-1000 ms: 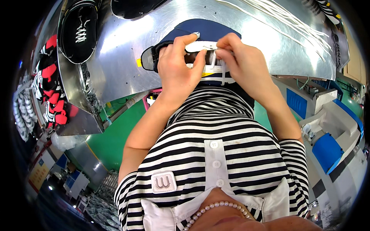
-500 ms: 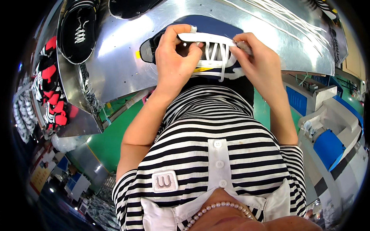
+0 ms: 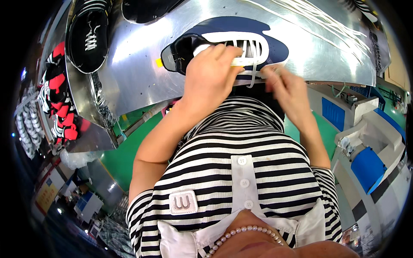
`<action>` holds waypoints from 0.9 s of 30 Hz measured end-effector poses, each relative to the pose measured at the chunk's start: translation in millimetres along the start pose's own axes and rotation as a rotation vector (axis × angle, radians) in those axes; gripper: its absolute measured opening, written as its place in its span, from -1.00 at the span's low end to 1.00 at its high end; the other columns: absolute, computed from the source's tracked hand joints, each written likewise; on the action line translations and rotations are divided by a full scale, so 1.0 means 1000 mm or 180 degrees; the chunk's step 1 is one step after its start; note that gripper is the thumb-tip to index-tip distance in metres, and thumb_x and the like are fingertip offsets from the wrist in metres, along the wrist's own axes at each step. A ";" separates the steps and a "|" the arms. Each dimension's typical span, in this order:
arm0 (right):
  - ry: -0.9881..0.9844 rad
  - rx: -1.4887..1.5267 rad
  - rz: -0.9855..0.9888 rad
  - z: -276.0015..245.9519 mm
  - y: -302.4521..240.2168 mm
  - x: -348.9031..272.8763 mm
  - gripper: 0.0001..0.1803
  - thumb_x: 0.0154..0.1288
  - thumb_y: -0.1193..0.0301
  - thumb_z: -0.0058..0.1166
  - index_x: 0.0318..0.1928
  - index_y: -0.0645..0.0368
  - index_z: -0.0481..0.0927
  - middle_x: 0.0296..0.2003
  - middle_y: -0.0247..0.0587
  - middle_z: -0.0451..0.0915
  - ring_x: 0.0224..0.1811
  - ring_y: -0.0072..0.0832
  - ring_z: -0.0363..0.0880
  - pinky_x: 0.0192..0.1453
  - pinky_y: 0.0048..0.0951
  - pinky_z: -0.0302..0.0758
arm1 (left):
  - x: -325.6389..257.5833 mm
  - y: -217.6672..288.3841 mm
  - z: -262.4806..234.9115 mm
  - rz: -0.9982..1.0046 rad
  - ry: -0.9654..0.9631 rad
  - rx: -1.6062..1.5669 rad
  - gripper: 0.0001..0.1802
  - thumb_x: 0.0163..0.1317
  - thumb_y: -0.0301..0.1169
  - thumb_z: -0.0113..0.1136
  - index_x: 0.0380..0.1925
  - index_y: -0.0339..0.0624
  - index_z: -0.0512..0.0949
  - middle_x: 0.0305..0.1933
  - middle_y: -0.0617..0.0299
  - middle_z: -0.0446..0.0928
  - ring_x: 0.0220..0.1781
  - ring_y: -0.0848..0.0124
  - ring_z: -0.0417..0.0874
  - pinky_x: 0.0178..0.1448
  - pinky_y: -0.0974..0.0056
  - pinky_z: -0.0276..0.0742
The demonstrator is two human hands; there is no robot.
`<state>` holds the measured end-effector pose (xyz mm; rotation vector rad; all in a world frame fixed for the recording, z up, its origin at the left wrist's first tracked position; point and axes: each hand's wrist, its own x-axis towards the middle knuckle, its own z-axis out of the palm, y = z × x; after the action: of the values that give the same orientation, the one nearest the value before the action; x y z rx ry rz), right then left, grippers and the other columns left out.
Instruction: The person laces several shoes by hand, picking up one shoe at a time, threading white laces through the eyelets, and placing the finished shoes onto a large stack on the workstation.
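A navy and white shoe upper (image 3: 277, 48) lies on the metal table, its dark heel opening toward the left. White lace (image 3: 254, 71) crosses its throat in several rows, and one length hangs over the near side. My left hand (image 3: 208, 75) grips the upper at the throat, fingers bent over the white eyelet strip; its thumb is at the near edge. Just off the near right side of the upper is my right hand (image 3: 289, 88). Its fingers are bent and smeared by motion, so I cannot make out whether they hold anything.
Loose white laces (image 3: 331, 30) lie across the metal table (image 3: 133, 64) at the far right. A black shoe (image 3: 88, 41) with white lacing sits at the left, another black shoe (image 3: 148, 9) behind. Red and black pieces (image 3: 62, 107) hang beyond the left edge. A grey and blue machine (image 3: 365, 137) stands right.
My right hand has left the toe end of the eyelet strip and come nearer to me. My left hand has turned over the throat. The upper lies flatter and slightly further right.
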<state>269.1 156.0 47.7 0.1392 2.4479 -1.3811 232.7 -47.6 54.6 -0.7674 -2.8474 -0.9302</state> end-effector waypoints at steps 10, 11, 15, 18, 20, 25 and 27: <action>-0.0550 0.1103 -0.0854 0.029 0.021 -0.010 -0.79 0.29 0.33 0.27 -0.27 0.24 0.65 -0.53 -0.30 0.51 -0.50 -0.61 0.37 -0.40 -0.51 0.31 | 0.015 0.007 -0.025 0.0279 0.0417 0.0004 -0.74 0.04 -0.47 0.40 -0.23 -0.23 0.63 -0.36 0.13 0.59 -0.32 0.17 0.60 -0.23 0.19 0.48; -0.0865 0.1008 -0.1117 0.032 0.026 -0.016 -0.78 0.29 0.31 0.27 -0.21 0.23 0.67 -0.39 -0.28 0.55 -0.40 -0.54 0.43 -0.30 -0.49 0.36 | 0.015 0.007 -0.027 0.0204 0.0444 0.0090 -0.75 0.09 -0.44 0.36 -0.20 -0.19 0.64 -0.37 0.14 0.56 -0.33 0.15 0.58 -0.21 0.16 0.48; -0.0710 0.1086 -0.1164 0.023 0.023 -0.014 -0.89 0.27 0.45 0.23 -0.22 0.21 0.68 -0.17 -0.31 0.60 -0.13 -0.53 0.52 0.07 -0.52 0.45 | 0.015 -0.013 -0.006 0.0071 -0.0175 0.0393 -0.77 0.22 -0.35 0.22 -0.15 -0.16 0.64 -0.35 0.12 0.53 -0.22 0.11 0.57 -0.12 0.10 0.49; -0.0087 0.1604 -0.0570 0.007 -0.012 0.014 -0.88 0.32 0.42 0.21 -0.23 0.20 0.68 -0.55 -0.40 0.54 -0.51 -0.67 0.52 -0.39 -0.60 0.41 | 0.014 -0.015 -0.008 -0.0169 -0.0282 0.0420 -0.77 0.24 -0.33 0.20 -0.15 -0.17 0.64 -0.35 0.11 0.53 -0.18 0.09 0.56 -0.08 0.09 0.47; 0.0410 0.1701 -0.0880 0.010 -0.021 0.033 -0.89 0.33 0.43 0.20 -0.23 0.20 0.69 -0.69 -0.49 0.46 -0.64 -0.75 0.44 -0.50 -0.65 0.34 | 0.017 -0.017 -0.009 -0.0226 -0.0414 0.0204 -0.75 0.31 -0.31 0.14 -0.13 -0.20 0.63 -0.29 0.10 0.56 -0.16 0.10 0.56 -0.03 0.11 0.45; 0.0951 0.1025 -0.1628 0.025 -0.010 0.060 -0.88 0.22 0.53 0.26 -0.22 0.23 0.67 -0.37 -0.29 0.65 -0.45 -0.59 0.59 -0.38 -0.55 0.50 | 0.019 -0.020 -0.013 -0.0315 -0.0536 -0.0364 -0.70 0.30 -0.25 0.18 -0.12 -0.22 0.63 -0.21 0.11 0.62 -0.14 0.13 0.57 0.02 0.13 0.43; 0.0943 0.0859 -0.1666 0.027 -0.008 0.062 -0.89 0.20 0.53 0.27 -0.24 0.24 0.66 -0.38 -0.27 0.65 -0.45 -0.54 0.60 -0.38 -0.54 0.51 | 0.019 -0.021 -0.013 -0.0335 -0.0533 -0.0355 -0.67 0.24 -0.21 0.25 -0.13 -0.21 0.64 -0.18 0.13 0.64 -0.11 0.14 0.58 0.05 0.15 0.44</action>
<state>214.7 124.3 20.7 -0.2769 2.6365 -2.0400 204.8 -60.4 57.5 -0.7450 -3.0283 -1.0965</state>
